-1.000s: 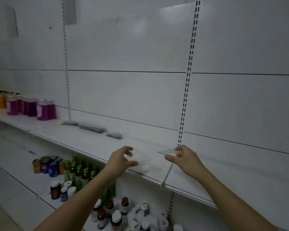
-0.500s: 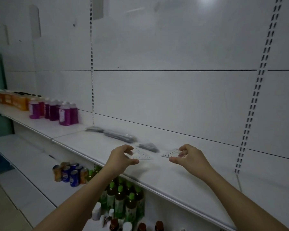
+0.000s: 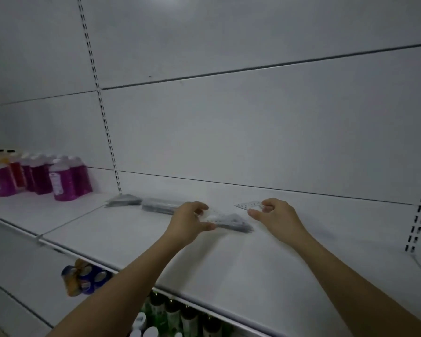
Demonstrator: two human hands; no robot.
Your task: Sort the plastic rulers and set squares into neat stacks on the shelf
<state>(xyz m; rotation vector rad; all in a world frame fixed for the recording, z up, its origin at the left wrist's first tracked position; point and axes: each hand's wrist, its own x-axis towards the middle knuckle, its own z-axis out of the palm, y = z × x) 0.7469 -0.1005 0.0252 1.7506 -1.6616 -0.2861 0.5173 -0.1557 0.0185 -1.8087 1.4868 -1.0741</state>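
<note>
Shelf (image 3: 229,268): white and long, its near edge running diagonally; the right end is cut off by the frame.
Left hand (image 3: 188,221): pinches a clear set square (image 3: 210,215) between thumb and fingers, just above the small stack (image 3: 233,223); the transparent plastic blurs into the stack below, so contact cannot be told.
Right hand (image 3: 275,216): pinches a second clear set square (image 3: 249,205) by one corner, held above the shelf, its printed scale faint.
Small stack: grey, soft-edged, lying between the two hands; the piece count is unreadable.
Ruler stacks (image 3: 156,205): two low grey piles further left along the shelf, their outlines smeared.
Purple bottles (image 3: 63,181): grouped at far left, their labels illegible.
Lower shelf goods: cans (image 3: 83,280) and green-capped bottles (image 3: 170,312), partly hidden under the shelf and behind the left forearm.
</note>
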